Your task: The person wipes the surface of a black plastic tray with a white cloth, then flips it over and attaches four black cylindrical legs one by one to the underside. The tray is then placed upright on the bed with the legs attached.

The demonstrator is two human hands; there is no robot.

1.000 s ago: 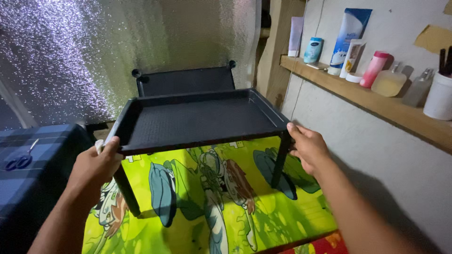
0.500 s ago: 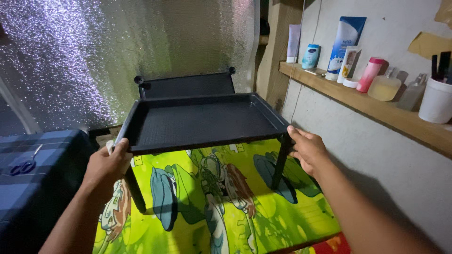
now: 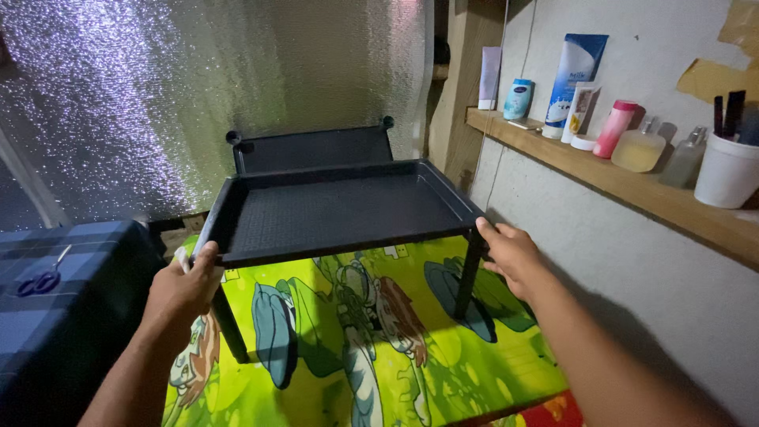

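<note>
- A black plastic shelf tray [image 3: 340,209] with short legs sits in the middle of the view, held between two hands above a bright green cartoon-print mat [image 3: 356,348].
- The left hand [image 3: 183,286] grips the tray's near left corner; its fingers [image 3: 207,255] are curled tight around the rim, just above the left front leg.
- The right hand [image 3: 512,255] presses against the near right corner, fingers [image 3: 489,231] lying fairly straight and close together along the rim and the top of the right front leg.
- The tray is rectangular and shallow, with a raised rim and a finely textured floor; its dark legs reach down to the mat.
- A second black tray [image 3: 312,148] of the same kind stands just behind it, with round knobs at its corners.
- Behind both hangs a glittering silver sheet [image 3: 158,95].
- To the right, a wooden wall shelf [image 3: 632,186] carries tubes, bottles and a white cup [image 3: 726,170].
- To the left, blue scissors [image 3: 39,278] lie on a blue checked cloth [image 3: 71,316].
</note>
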